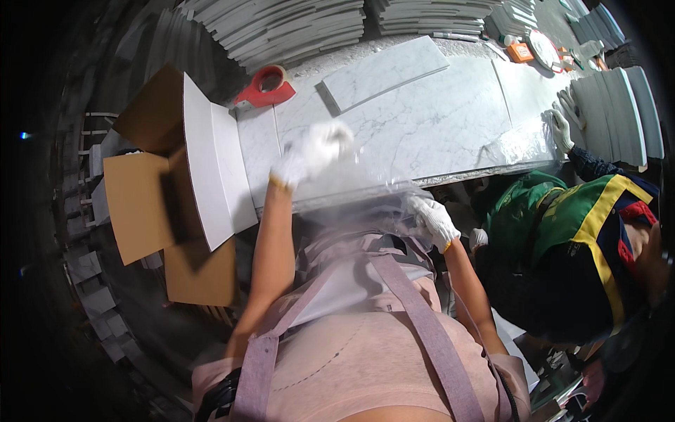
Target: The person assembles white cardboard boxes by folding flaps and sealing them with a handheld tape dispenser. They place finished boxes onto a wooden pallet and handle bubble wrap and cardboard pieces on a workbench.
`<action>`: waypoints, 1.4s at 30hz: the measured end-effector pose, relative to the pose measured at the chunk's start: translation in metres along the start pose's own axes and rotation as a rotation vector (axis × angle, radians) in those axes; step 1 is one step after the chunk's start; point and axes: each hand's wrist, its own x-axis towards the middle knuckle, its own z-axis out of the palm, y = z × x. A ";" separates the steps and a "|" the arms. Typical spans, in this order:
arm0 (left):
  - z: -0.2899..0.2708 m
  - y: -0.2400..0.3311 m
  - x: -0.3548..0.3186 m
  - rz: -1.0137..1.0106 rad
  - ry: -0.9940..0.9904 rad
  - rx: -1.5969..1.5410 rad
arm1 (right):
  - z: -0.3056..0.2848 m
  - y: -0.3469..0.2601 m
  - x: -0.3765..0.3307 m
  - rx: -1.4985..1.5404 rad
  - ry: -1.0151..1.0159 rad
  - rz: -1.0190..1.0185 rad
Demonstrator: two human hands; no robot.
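Observation:
In a white knit glove, my right hand (436,224) is closed on crumpled clear plastic film (383,190) at the table's near edge. The film spreads between my two hands and hangs down in front of my apron. My left hand (318,151), also gloved, is raised above the film over the table and smeared by motion, so its fingers cannot be made out. Beyond it a narrow grey-veined marble tile (387,70) lies at an angle on the white marble-patterned tabletop (450,112).
An upright open cardboard box (204,169) stands at the left. Beside it sits a red tape dispenser (267,88). Stacked tiles (295,28) line the back, more (612,112) stand at the right. A co-worker (576,232) in a green vest, gloved, handles clear plastic (524,144).

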 end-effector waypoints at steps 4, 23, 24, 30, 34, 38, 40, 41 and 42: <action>-0.019 0.023 0.085 0.047 0.463 0.615 | 0.002 -0.036 -0.018 0.557 -0.110 0.337; 0.113 -0.061 0.033 0.511 0.490 0.851 | 0.038 -0.036 -0.012 0.761 0.152 0.159; 0.115 -0.061 0.049 0.471 0.440 0.919 | 0.035 -0.027 -0.016 0.731 0.210 0.294; 0.143 -0.059 0.093 0.395 0.291 1.778 | 0.033 0.014 -0.044 0.081 0.551 0.294; 0.156 -0.049 0.095 0.357 -0.105 0.768 | 0.045 -0.019 -0.055 0.048 0.922 -0.143; 0.155 -0.039 0.107 0.357 -0.143 1.128 | 0.053 -0.084 -0.015 -0.171 0.715 -0.688; 0.147 -0.040 0.110 0.438 -0.113 0.973 | 0.052 -0.105 0.028 -0.095 0.664 -0.769; 0.142 -0.043 0.106 0.333 -0.015 0.359 | 0.052 -0.111 0.052 -0.067 0.719 -0.805; 0.137 -0.046 0.102 0.357 0.134 -0.140 | 0.045 -0.113 0.067 -0.207 0.701 -0.813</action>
